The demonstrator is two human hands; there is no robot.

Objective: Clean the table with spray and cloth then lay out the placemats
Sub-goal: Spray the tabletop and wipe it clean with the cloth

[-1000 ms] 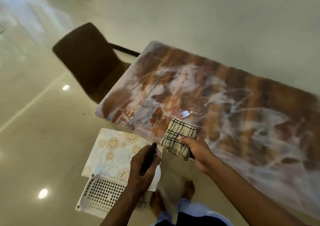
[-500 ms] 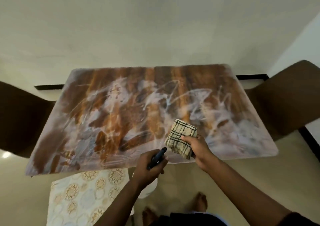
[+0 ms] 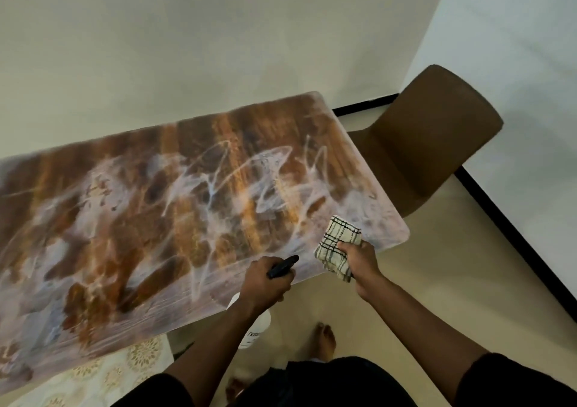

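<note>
A glossy brown marbled table (image 3: 156, 219) fills the left and middle of the view, streaked with white smears. My left hand (image 3: 263, 285) grips a spray bottle (image 3: 254, 325) at the table's near edge; its black nozzle (image 3: 282, 266) points over the tabletop and its white body hangs below the edge. My right hand (image 3: 359, 261) holds a folded cream cloth with black checks (image 3: 337, 244) above the table's near right corner. A cream placemat with gold floral print (image 3: 118, 372) shows under the table at the lower left.
A brown chair (image 3: 431, 138) stands at the table's right end, close to the wall corner. Black skirting (image 3: 515, 235) runs along the right wall. My bare feet (image 3: 326, 341) stand on the beige floor just in front of the table.
The view has swung to the right, bringing the table's right end and the right chair into view. Both hands keep their hold and now sit nearer the right corner.
</note>
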